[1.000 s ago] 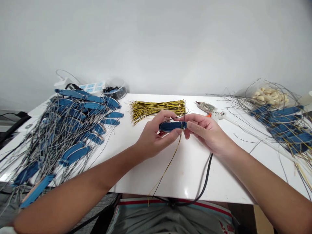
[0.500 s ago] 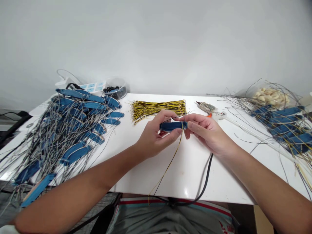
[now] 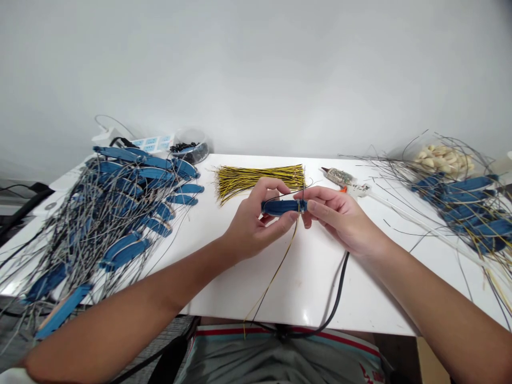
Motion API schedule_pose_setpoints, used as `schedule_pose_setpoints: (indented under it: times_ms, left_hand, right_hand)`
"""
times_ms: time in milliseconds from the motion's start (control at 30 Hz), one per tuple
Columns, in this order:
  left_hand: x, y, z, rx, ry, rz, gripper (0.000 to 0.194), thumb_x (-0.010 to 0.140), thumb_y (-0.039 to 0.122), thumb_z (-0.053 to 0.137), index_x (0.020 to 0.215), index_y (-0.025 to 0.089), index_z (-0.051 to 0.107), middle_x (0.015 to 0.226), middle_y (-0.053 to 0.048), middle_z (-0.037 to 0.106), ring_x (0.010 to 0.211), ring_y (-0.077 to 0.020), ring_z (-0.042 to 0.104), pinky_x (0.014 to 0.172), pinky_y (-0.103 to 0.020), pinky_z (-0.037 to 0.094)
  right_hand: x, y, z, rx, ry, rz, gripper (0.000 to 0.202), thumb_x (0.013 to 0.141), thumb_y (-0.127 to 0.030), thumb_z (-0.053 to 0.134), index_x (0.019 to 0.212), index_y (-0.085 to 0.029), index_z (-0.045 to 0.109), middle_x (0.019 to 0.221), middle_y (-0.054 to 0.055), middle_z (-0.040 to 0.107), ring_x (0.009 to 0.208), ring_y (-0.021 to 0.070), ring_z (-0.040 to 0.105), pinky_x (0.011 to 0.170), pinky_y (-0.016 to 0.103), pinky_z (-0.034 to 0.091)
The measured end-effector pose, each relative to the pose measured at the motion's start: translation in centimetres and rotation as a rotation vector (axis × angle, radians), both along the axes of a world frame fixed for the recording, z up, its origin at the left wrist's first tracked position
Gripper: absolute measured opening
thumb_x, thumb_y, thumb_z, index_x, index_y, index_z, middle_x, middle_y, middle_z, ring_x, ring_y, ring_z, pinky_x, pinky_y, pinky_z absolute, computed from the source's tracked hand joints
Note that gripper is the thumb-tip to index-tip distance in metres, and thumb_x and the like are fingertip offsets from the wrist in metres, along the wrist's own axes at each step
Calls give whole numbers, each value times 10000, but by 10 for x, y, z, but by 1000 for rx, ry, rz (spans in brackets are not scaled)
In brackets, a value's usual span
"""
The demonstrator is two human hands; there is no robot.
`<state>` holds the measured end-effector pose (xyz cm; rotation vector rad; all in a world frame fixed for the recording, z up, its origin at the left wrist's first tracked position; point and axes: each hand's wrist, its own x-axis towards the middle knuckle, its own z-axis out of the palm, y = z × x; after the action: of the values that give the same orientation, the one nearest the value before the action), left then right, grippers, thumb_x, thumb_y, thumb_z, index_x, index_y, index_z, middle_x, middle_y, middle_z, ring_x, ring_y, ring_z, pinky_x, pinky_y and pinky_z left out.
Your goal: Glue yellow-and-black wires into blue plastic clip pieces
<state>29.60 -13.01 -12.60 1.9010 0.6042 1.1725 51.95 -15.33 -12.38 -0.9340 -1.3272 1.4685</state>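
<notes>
A small, elongated blue piece [image 3: 280,207] with wires is held level above the white table [image 3: 256,290]. My left hand [image 3: 262,216] grips its left end and front edge between thumb and fingers. My right hand [image 3: 340,216] pinches its right end, where thin wires meet it. From that end a yellow and a black wire [image 3: 282,261] hang down toward my lap. Behind my hands lies a bundle of yellow and black wires [image 3: 260,178]. The fingertips hide part of the piece's right end.
Blue pieces with grey wires [image 3: 124,250] are heaped at left. More blue pieces [image 3: 468,200] lie at right, near a bag of cream-coloured pieces [image 3: 444,159]. A glue gun [image 3: 340,177] rests at the back right. A tub of small black parts [image 3: 192,149] and a power strip [image 3: 152,143] stand back left.
Almost nothing differs. Both hands keep the same hold on the blue piece, and the camera view has shifted very slightly.
</notes>
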Motion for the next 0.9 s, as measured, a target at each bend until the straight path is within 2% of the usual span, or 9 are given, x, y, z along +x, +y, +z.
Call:
schedule_pose_setpoints:
  times_ms: [167, 300, 400, 633, 900]
  left_hand:
    - [-1, 1, -4, 38, 38, 69, 364, 966, 314, 741, 1239, 236, 514, 805, 44, 566, 623, -73, 470, 522, -180, 382]
    - [-1, 2, -6, 128, 85, 166, 337, 943, 315, 762, 1202, 237, 562, 878, 22, 583, 682, -80, 516, 551, -184, 424]
    - [-1, 1, -3, 175, 93, 195, 299, 939, 308, 760, 1167, 232, 582, 888, 21, 588, 691, -80, 522, 555, -187, 431]
    - [-1, 0, 3, 113, 109, 149, 180, 957, 281, 734, 1036, 203, 592, 864, 24, 611, 682, -76, 491, 565, -209, 410]
    - [0, 1, 5, -40, 88, 80, 170, 968, 314, 728, 1014, 186, 627, 818, 28, 579, 661, -77, 453, 576, -216, 401]
  right_hand:
    - [-1, -1, 4, 9, 36, 6, 232, 978, -398, 802, 1181, -288, 797, 954, 21, 723, 773, 157, 645, 814, 339, 543]
    - [-1, -3, 4, 19, 65, 25, 222, 987, -365, 797, 1200, -301, 788, 1022, 22, 722, 800, 150, 655, 789, 319, 558]
    - [0, -3, 4, 41, 60, 46, 195, 1007, -346, 776, 1197, -304, 791, 993, 17, 719, 812, 144, 661, 798, 307, 565]
    - [-1, -3, 1, 70, 87, 63, 171, 1026, -311, 755, 1191, -343, 787, 967, 1, 714, 808, 134, 661, 780, 286, 562]
    - [-2, -1, -2, 53, 46, 30, 206, 1023, -361, 760, 1218, -305, 792, 891, 1, 714, 777, 140, 672, 785, 301, 563]
